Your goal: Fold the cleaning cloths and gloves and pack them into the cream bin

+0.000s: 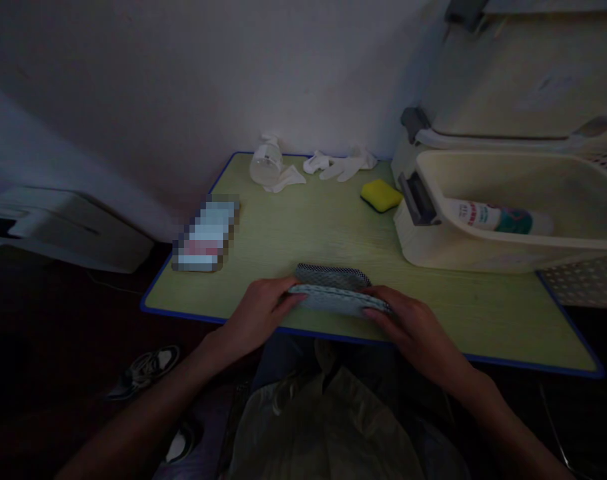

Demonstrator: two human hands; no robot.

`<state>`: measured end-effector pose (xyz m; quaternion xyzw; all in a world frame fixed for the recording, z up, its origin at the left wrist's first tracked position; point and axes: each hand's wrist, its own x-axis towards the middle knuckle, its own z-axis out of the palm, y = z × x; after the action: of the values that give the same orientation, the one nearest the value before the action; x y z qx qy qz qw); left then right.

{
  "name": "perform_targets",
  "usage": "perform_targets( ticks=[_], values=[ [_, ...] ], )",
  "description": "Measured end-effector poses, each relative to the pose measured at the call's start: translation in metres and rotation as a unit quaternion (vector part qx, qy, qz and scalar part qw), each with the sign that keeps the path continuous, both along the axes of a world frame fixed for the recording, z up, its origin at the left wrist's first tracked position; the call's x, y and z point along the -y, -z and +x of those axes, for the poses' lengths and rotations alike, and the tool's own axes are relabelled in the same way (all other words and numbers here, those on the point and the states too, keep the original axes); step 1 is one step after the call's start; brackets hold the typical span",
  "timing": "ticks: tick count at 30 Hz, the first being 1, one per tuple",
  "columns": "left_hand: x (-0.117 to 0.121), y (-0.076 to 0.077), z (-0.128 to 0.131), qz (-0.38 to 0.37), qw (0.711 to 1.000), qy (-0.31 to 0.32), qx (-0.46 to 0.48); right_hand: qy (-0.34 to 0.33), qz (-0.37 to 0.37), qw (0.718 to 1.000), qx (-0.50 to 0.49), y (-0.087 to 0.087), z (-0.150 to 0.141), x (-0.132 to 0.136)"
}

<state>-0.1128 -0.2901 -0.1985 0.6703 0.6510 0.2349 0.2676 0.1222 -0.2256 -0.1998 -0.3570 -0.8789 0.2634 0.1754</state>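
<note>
Near the table's front edge I hold a folded pale blue-grey cloth [336,301] with a dark checked border. Its left end is pinched between the thumb and fingers of my left hand [261,310]. My right hand [408,321] grips the opposite end in the same way. One layer of the cloth stands up toward me, with another part behind it, closer to the tabletop. My fingertips are partly hidden behind the fabric.
On the green, blue-edged table [303,227] are a pixelated phone-like object [207,235], a clear bottle [266,163], white gloves [346,165] and a yellow sponge [380,195]. To the right, a cream bin [483,250] holds a white bottle [503,219]. A wall stands behind.
</note>
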Motion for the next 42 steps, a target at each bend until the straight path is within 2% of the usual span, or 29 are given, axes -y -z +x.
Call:
perform_targets(
  ticks=[4,7,9,14,19,23,27,30,33,35,37,42],
  values=[
    [-0.011,0.005,0.003,0.000,0.994,-0.082,0.075,0.075,-0.020,0.997,-0.007,0.001,-0.009,-0.009],
    [-0.017,0.008,0.005,-0.014,0.981,-0.120,0.153,0.125,-0.024,0.991,-0.035,0.006,-0.014,-0.013],
    [-0.022,0.010,0.007,-0.022,0.976,-0.139,0.167,0.143,-0.009,0.988,-0.053,0.009,-0.016,-0.014],
    [-0.030,0.015,0.012,0.007,0.979,-0.165,0.116,0.162,0.063,0.983,-0.054,0.016,-0.021,-0.018],
    [-0.026,0.020,0.020,0.047,0.983,-0.180,-0.001,0.173,0.118,0.978,0.005,0.021,-0.027,-0.022],
    [-0.023,0.026,0.024,0.082,0.977,-0.156,-0.124,0.173,0.145,0.973,0.047,0.020,-0.032,-0.021],
    [-0.022,0.030,0.022,0.144,0.961,-0.105,-0.211,0.204,0.165,0.962,0.079,0.018,-0.035,-0.017],
    [-0.021,0.028,0.022,0.212,0.935,-0.041,-0.281,0.198,0.213,0.953,0.087,0.018,-0.034,-0.015],
    [-0.021,0.021,0.024,0.252,0.899,0.054,-0.354,0.151,0.276,0.947,0.063,0.020,-0.032,-0.015],
    [-0.022,0.015,0.026,0.246,0.883,0.112,-0.384,0.116,0.304,0.944,0.058,0.020,-0.031,-0.017],
    [-0.022,0.008,0.028,0.222,0.877,0.139,-0.403,0.085,0.323,0.940,0.065,0.017,-0.032,-0.018],
    [-0.024,-0.009,0.034,0.176,0.897,0.122,-0.387,0.058,0.338,0.939,0.040,-0.003,-0.043,-0.013]
  ],
)
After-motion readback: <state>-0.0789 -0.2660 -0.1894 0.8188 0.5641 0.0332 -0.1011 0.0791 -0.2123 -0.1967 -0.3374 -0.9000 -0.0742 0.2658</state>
